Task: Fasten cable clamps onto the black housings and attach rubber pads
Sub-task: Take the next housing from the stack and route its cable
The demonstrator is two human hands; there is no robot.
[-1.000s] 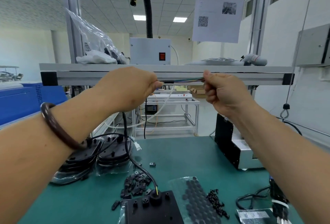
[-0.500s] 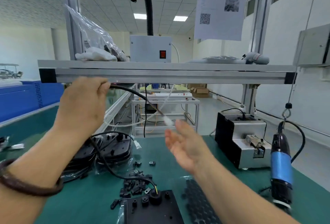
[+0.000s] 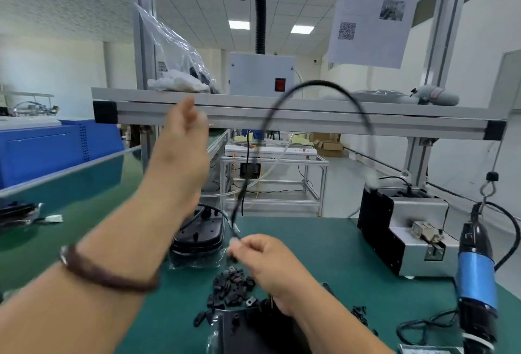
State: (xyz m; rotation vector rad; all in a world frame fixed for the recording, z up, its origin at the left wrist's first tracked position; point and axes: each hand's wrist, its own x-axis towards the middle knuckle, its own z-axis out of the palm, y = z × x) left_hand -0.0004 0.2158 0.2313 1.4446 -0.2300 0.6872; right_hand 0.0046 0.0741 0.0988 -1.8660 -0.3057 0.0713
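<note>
Black cable is pinched in right hand; left hand raised, open, empty. Housing lies on tabletop; clamps loose, apparently none fastened; pads not discernible.

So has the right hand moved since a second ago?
Yes. The right hand has dropped from the level of the grey shelf rail to just above the green mat, where it pinches the black cable.

Matt green mat (smooth black cable)
</note>
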